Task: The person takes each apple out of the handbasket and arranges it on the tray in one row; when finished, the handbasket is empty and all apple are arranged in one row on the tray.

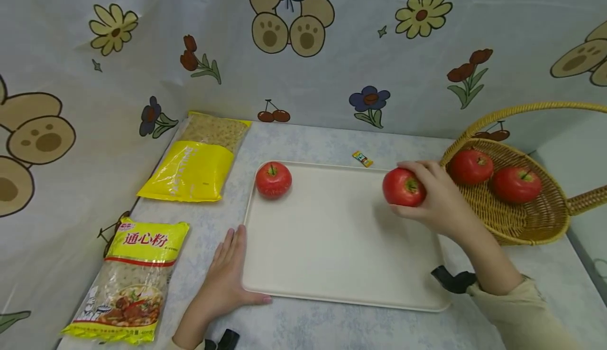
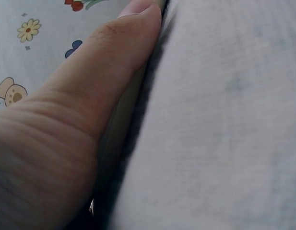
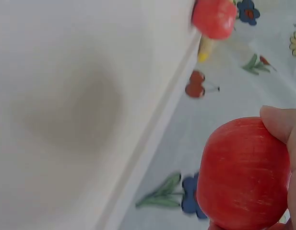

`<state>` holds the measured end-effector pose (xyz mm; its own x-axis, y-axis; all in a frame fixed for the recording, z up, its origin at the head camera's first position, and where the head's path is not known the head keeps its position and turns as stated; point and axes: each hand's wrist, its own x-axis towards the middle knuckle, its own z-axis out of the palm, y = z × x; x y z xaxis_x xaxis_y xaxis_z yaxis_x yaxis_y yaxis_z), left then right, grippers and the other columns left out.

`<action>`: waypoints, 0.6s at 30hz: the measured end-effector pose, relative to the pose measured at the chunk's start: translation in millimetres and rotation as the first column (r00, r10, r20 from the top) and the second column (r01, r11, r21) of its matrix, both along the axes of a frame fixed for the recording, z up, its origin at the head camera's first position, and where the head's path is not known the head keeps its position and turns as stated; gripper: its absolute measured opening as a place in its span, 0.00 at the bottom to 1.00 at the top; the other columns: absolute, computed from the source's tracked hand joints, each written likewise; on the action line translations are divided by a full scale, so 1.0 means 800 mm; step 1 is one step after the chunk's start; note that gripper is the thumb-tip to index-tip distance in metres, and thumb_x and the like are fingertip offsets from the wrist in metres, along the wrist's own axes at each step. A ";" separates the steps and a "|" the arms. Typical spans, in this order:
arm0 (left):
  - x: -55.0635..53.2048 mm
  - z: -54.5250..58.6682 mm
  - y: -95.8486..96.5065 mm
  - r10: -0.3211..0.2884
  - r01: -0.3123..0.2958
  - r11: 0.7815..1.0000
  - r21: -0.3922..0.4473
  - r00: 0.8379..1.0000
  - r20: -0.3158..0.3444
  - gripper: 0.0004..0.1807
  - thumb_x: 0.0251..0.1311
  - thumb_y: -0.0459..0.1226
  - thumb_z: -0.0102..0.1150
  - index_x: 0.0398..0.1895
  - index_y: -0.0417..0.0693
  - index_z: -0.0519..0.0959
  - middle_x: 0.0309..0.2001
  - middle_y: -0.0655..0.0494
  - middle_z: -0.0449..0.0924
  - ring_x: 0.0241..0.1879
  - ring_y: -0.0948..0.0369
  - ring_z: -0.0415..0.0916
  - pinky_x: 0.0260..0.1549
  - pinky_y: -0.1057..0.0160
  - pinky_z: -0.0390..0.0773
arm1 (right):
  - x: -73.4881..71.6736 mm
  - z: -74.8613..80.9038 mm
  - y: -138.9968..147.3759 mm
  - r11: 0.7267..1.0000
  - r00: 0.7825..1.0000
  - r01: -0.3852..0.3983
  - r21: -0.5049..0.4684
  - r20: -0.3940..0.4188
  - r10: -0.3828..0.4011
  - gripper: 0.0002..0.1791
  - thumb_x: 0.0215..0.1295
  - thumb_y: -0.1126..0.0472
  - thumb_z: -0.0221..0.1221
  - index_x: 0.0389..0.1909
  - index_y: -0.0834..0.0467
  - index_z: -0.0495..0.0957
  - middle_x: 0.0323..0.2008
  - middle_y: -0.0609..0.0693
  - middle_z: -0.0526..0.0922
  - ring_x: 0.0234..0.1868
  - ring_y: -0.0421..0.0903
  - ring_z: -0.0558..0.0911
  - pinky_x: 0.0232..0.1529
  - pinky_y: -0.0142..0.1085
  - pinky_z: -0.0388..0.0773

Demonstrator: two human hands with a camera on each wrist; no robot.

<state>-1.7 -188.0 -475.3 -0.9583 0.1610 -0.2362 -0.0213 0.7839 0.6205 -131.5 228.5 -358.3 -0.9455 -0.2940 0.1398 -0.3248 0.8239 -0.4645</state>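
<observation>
"Red apple (image 1: 403, 187), what has hold of it?"

"Right hand (image 1: 441, 202). Pinch grip, thumb on the near side, fingers curled over the far side. Stem end faces the wrist."

"Position?"

"Up over the far right part of an off-white tray (image 1: 341, 239), clear of the surface; a soft shadow lies beneath."

"Left hand (image 1: 224, 281)?"

"At the tray's near left corner. Fingers straight, lying along the left rim; thumb stretched wide of them along the near edge, touching. How hard it presses, cannot tell."

"Anything on the tray?"

"Second apple (image 1: 273, 180), far left corner, stem up."

"Beyond the rim?"

"Small wrapped sweet (image 1: 362, 158) just past the far edge. To the right, a wicker basket (image 1: 526, 236) with a tall handle (image 1: 521, 108), holding a left-hand apple (image 1: 471, 166) and a right-hand apple (image 1: 516, 185) side by side."

"And left of the tray?"

"Two bags on the marbled grey tabletop (image 1: 332, 326). Farther one, a yellow bag (image 1: 196, 168), shows tan pieces through its clear upper part. Nearer one, a macaroni packet (image 1: 130, 279), carries red Chinese characters and a food picture."

"Backdrop?"

"Pale cloth (image 1: 313, 86), printed with bears, flowers and cherries."
</observation>
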 end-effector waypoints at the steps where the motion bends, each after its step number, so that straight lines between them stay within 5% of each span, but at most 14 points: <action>1: 0.001 -0.001 0.000 -0.001 0.001 1.000 -0.001 1.000 -0.012 0.89 0.18 0.68 0.80 0.80 0.46 0.30 0.81 0.45 0.29 0.80 0.46 0.24 0.76 0.40 0.33 | -0.005 -0.005 -0.012 1.000 1.000 -0.018 -0.005 0.017 0.019 0.44 0.47 0.52 0.77 0.66 0.52 0.69 0.59 0.60 0.69 0.59 0.62 0.70 0.46 0.65 0.80; 7: 0.002 0.001 0.000 0.001 0.000 1.000 0.008 1.000 -0.025 0.89 0.19 0.66 0.81 0.80 0.45 0.31 0.81 0.46 0.28 0.80 0.47 0.24 0.76 0.41 0.33 | -0.036 -0.032 -0.080 0.995 0.986 -0.091 -0.030 0.137 0.094 0.45 0.49 0.49 0.75 0.69 0.48 0.66 0.60 0.55 0.70 0.60 0.58 0.72 0.51 0.59 0.81; 18: 0.003 0.005 0.001 0.002 -0.002 1.000 0.004 1.000 -0.021 0.88 0.20 0.66 0.81 0.80 0.45 0.32 0.81 0.46 0.29 0.80 0.46 0.25 0.76 0.40 0.33 | -0.072 -0.060 -0.165 0.986 0.966 -0.164 -0.013 0.200 0.163 0.43 0.49 0.46 0.74 0.68 0.46 0.68 0.58 0.52 0.71 0.58 0.52 0.72 0.53 0.54 0.82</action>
<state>0.6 -187.0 -471.2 -0.9632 0.1602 -0.2157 -0.0098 0.7814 0.6240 -189.5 96.8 -406.4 -0.8932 -0.4471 -0.0478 -0.3563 0.7688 -0.5310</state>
